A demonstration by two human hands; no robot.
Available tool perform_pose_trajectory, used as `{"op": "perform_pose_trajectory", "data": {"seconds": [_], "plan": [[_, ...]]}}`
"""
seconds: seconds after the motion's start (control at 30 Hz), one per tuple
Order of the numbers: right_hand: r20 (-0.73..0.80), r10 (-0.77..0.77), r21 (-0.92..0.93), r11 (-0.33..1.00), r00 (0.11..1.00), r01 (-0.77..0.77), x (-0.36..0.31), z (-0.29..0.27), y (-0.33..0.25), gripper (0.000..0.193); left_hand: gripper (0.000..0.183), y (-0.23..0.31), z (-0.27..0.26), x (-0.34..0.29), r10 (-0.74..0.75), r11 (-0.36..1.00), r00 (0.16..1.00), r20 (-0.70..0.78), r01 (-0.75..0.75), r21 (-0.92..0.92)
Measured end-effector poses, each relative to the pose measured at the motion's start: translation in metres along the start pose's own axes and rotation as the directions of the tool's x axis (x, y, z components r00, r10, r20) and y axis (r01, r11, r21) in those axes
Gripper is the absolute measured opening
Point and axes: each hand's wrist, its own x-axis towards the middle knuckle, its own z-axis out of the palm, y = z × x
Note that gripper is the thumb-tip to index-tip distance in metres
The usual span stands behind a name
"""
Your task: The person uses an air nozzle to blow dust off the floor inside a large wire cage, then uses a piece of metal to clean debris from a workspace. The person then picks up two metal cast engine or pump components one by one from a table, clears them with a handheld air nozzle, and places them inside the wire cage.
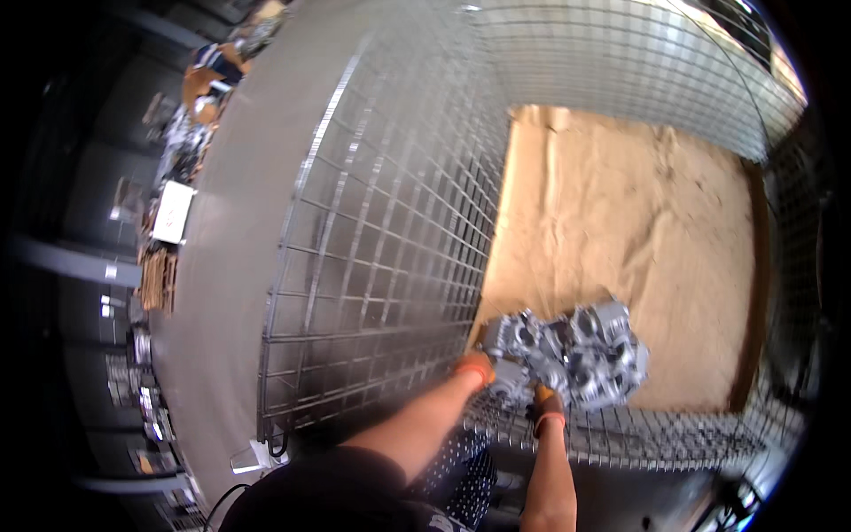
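Brown paper lines the wire cage. By its near-left corner, a grey metal part sits between left hand and right hand, presumably flanked for balance; blur hides whether they grip it, its facing and long axis. Similar parts crowd the cage's near wall, probably for reach.

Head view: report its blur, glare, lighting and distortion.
Head view: the cage bows in fisheye curves, with black corners; head view: glare whitens the upper right edge; head view: the left side is dim, its clutter smeared; head view: metal parts, left hand and right hand look soft.
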Motion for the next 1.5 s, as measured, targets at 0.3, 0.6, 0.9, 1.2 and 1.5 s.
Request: {"op": "perform_pose_trajectory", "data": {"seconds": [0.3,0.6,0.9,1.2,1.5], "plan": [[-0.496,-0.231,0.841,0.114,0.837,0.53,-0.316,-0.183,-0.009,0.03,0.028,0.078,-0.079,-0.008,0.299,0.734,0.706,-0.642,-0.6,-0.318],[-0.445,0.593,0.766,0.64,0.671,-0.057,-0.431,0.067,0.274,0.041,0.034,0.326,0.002,-0.173,0.863,0.34,0.298,-0.408,-0.94,0.032],[0.035,0.991,0.939,0.013,0.132,-0.343,-0.519,0.27,0.4,0.029,0.023,0.353,0.311,-0.298,0.962,-0.18,-0.148,0.228,-0.976,0.124],[0.414,0.755,0.493,-0.656,0.509,0.572,-0.477,0.318,0.579,0.055,0.049,0.259,0.559,-0.422,0.324,0.555,0.424,0.846,-0.809,0.193],[0.365,0.821,0.915,-0.404,0.438,-0.006,-0.46,0.288,0.588,0.063,0.071,0.275,0.673,-0.423,0.516,0.421,0.399,0.758,-0.889,0.182]]}}
